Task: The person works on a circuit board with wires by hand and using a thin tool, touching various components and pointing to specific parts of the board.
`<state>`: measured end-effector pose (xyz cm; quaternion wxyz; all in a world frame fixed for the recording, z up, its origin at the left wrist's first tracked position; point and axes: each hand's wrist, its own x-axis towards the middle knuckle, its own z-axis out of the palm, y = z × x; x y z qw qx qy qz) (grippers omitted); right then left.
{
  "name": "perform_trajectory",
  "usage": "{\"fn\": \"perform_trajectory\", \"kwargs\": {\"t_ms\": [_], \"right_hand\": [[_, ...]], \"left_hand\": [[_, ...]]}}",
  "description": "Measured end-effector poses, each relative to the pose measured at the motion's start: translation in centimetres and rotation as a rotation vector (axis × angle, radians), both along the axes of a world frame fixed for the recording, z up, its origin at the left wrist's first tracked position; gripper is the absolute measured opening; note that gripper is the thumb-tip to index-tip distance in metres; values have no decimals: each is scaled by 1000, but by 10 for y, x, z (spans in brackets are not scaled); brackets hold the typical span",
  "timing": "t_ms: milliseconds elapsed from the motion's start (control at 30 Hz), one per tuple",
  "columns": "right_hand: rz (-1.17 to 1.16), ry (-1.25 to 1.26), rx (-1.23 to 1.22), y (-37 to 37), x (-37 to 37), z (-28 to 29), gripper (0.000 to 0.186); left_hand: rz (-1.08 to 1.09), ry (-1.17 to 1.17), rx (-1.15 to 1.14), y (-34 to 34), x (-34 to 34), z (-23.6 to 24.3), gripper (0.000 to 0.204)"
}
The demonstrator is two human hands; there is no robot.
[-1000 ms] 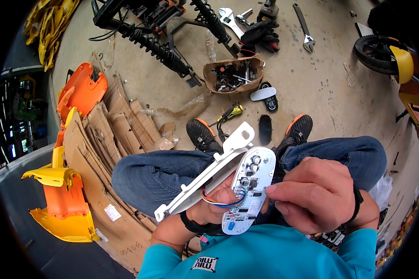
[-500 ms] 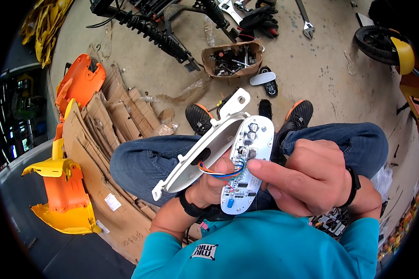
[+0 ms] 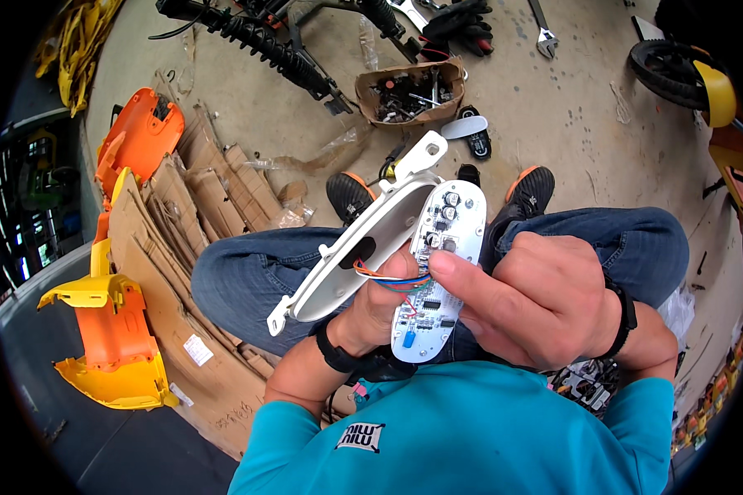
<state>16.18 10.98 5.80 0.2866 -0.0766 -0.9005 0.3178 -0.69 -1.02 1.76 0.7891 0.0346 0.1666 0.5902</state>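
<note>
A long white circuit board (image 3: 451, 285) with rounded ends is held in front of me, its component side facing up. My left hand (image 3: 380, 301) grips it from the left, the thumb beside a bundle of thin coloured wires (image 3: 388, 280). These wires run from the board into an open white plastic housing (image 3: 322, 285), tilted along the board's left side and resting against the left hand. My right hand (image 3: 545, 301) presses its index fingertip on the board by the wire ends. Its thumb is at the board's right edge, and the other fingers are curled.
Flattened cardboard (image 3: 173, 297) lies left, with an orange-and-yellow plastic cover (image 3: 115, 338). Ahead stand a small parts box (image 3: 410, 95) and a black frame with spring shocks (image 3: 264, 49). An adjustable wrench (image 3: 545, 33), black gloves (image 3: 458, 31) and a wheel (image 3: 669, 78) are farther off.
The board and housing have shifted slightly up in view, along with my hands. The right index fingertip has moved a little left, over the wire ends.
</note>
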Motion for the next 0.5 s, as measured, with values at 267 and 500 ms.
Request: {"fn": "perform_trajectory", "kwargs": {"t_ms": [267, 500], "right_hand": [[-39, -4, 27, -5, 0, 1, 47], [-196, 78, -189, 1, 5, 6, 26]], "left_hand": [[28, 78, -118, -4, 2, -2, 74], [2, 46, -12, 0, 1, 0, 91]]}}
